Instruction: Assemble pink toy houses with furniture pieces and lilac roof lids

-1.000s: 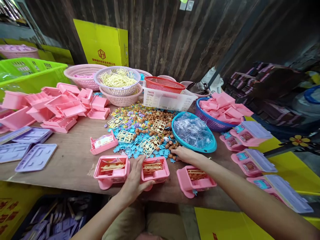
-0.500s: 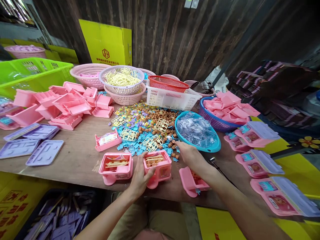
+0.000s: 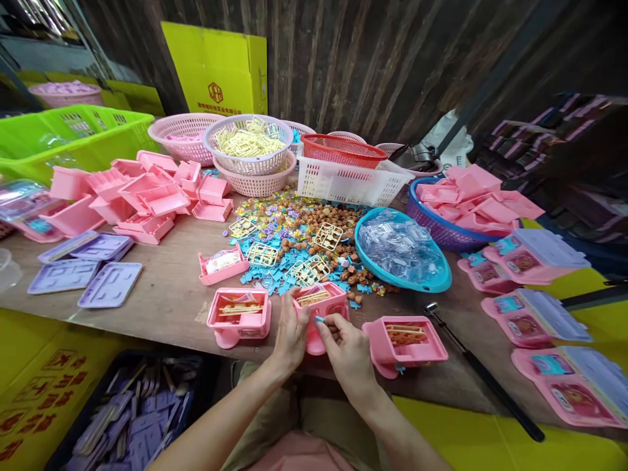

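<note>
Taking the pink toy case (image 3: 321,307) at the near table edge as the landmark, the scene ran like this from left to right. Far to its left lay flat purple lids (image 3: 110,285) on the wooden table (image 3: 161,301), with a heap of empty pink trays (image 3: 147,196) behind them. Just to the left of the case sat a second pink case (image 3: 239,314), loaded with yellow parts and untouched. The left hand (image 3: 290,333) was curled around the landmark case's left side, fingers closed on its wall and tilting it up off the table. The right hand (image 3: 346,343) met the case from the right, thumb and forefinger pinched shut on a small blue piece (image 3: 320,320) held against its front face. Behind the case spread a pile of blue, brown and yellow bits (image 3: 294,245). To its right stood a third pink case (image 3: 405,340), then a blue bowl of clear pieces (image 3: 402,252), and farther right a row of closed pink-and-purple boxes (image 3: 534,317).

The case looked like thin, stiff moulded plastic: light, smooth, apt to slip, and best gripped by its side walls. The blue piece seemed tiny and rigid, needing a fingertip pinch.
</note>
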Available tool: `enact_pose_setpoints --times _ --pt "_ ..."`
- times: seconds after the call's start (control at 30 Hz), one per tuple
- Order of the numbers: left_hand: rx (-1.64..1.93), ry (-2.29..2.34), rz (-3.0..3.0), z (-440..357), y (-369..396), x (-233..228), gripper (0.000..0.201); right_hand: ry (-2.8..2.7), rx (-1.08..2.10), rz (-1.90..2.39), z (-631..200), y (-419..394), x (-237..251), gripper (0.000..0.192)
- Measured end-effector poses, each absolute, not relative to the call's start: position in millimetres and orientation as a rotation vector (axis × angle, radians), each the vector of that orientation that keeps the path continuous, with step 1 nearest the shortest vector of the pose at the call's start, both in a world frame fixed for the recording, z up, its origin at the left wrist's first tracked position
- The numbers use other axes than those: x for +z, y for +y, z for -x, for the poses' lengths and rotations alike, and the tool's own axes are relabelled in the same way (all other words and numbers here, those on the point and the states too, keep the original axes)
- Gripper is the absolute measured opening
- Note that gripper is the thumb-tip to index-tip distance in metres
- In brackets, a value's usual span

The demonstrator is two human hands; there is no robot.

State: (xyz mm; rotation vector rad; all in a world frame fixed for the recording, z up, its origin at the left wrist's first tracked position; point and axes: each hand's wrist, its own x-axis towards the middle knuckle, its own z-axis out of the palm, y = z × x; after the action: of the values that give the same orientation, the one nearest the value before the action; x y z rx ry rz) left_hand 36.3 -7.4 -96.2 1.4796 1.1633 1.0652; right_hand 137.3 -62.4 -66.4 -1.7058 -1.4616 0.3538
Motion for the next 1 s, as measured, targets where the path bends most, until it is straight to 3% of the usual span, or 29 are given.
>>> enact_pose_setpoints --times 0.27,0.53,0.73,1.0 --pt "1.069 1.169 -1.474 -36.5 -7.1 -95.5 0.044 -1.664 0.049 1.720 -130.6 -60.1 -61.5 0.027" --pt "1.029 1.139 -1.427 -36.7 -6.3 -94.8 0.043 -1.741 -0.015 1.718 -130.6 -59.5 -61.2 0.026" --pt "1.049 1.158 -1.420 -38.1 -6.1 -92.2 0.036 -1.815 -0.308 1.783 -120.5 -56.7 -62.7 0.035" --pt "1.146 1.173 -1.488 -39.6 -6.5 -98.4 0.029 -1.817 -0.443 1.844 -112.9 -54.3 -60.8 0.039"
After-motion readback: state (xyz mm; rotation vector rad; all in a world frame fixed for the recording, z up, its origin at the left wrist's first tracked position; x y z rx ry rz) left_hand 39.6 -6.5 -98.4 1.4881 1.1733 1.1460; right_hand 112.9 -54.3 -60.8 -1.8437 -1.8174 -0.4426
